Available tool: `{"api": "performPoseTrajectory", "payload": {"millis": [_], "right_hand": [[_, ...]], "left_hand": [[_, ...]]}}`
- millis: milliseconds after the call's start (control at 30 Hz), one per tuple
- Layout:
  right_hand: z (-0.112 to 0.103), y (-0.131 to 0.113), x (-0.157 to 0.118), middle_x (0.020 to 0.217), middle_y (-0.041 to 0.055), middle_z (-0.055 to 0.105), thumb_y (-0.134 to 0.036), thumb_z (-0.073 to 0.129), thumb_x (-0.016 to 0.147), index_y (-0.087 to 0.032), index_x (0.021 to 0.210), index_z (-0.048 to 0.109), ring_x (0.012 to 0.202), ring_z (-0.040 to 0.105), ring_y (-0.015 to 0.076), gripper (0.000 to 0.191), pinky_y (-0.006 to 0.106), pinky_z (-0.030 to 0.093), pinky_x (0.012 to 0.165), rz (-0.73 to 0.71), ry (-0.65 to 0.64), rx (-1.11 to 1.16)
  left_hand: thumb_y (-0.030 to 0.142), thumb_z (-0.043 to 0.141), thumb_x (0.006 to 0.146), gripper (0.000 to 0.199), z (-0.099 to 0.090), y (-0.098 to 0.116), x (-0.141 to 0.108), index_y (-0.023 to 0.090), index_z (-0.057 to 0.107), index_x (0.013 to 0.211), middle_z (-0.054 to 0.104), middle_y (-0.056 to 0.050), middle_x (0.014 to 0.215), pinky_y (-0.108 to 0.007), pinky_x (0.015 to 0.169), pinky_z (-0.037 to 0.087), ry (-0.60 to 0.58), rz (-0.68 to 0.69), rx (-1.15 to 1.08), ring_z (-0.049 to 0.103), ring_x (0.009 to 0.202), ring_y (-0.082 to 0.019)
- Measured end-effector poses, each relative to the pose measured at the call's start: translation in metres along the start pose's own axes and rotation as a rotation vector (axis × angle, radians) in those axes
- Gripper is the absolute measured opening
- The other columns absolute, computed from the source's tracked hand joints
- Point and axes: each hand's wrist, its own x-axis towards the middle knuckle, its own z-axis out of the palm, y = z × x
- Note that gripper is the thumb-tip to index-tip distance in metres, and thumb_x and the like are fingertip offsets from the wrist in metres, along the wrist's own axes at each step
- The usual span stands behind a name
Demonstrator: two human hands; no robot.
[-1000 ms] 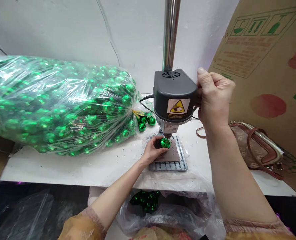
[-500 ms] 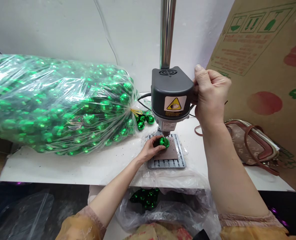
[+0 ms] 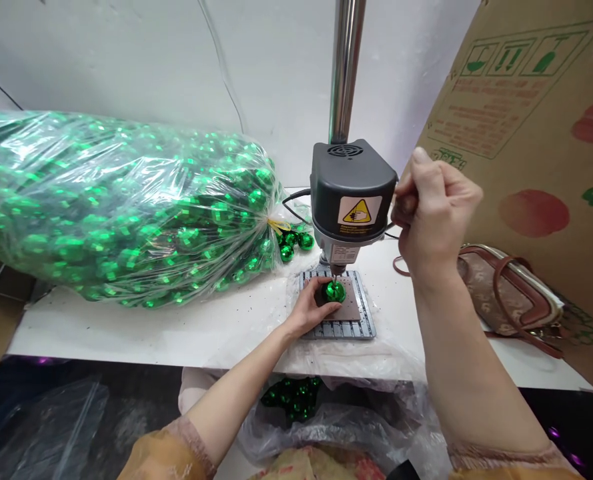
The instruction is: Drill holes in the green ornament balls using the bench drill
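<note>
A shiny green ball [image 3: 335, 291] sits on a brown board [image 3: 349, 308] on the slotted metal base [image 3: 367, 327] of a small bench drill press [image 3: 353, 187]. My left hand [image 3: 311, 308] curls around the ball's left side, thumb in front and fingers behind. Straight above the ball is the drill chuck [image 3: 337, 269], its thin bit reaching down to the ball's top. How deep the bit sits cannot be made out. To the right of the black drill head, my right hand [image 3: 439, 210] is closed in a fist around the drill press's feed handle, mostly hidden by the fingers.
A large clear bag of green balls [image 3: 126, 213], tied with a yellow tie, lies at left on the white table [image 3: 141, 333]. Loose balls [image 3: 296, 243] rest by its neck. At right stand a handbag [image 3: 511, 287] and a cardboard box [image 3: 521, 133]. An open plastic bag [image 3: 346, 427] holds more balls below.
The drill chuck sits slightly higher above the ball, and more of the bit shows. My right hand has shifted a little right. The whole view has moved slightly.
</note>
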Motion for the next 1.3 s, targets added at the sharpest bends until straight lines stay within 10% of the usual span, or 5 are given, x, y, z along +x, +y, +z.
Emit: {"api": "performPoseTrajectory", "payload": {"millis": [300,1300], "right_hand": [[-0.014,0.009,-0.056,0.040,-0.0060,0.035,-0.046,0.065,0.090,-0.023,0.050,0.057,0.038,0.034,0.0076,0.047,0.028,0.027,0.044,-0.194,0.145,0.113],[-0.026,0.047,-0.068,0.044,-0.0065,0.042,-0.023,0.058,0.097,-0.015,0.053,0.049,0.036,0.036,0.0030,0.045,0.021,0.026,0.042,-0.635,0.067,0.185]], "left_hand": [[0.039,0.094,0.072,0.061,-0.001,-0.004,0.001,0.022,0.064,0.122,0.070,-0.008,0.118,-0.042,0.105,0.050,-0.001,0.005,-0.032,0.066,0.114,-0.028],[0.040,0.092,0.075,0.059,0.001,-0.013,0.000,0.022,0.066,0.124,0.068,-0.009,0.122,-0.043,0.106,0.049,0.039,0.031,0.009,0.064,0.118,-0.028]]}}
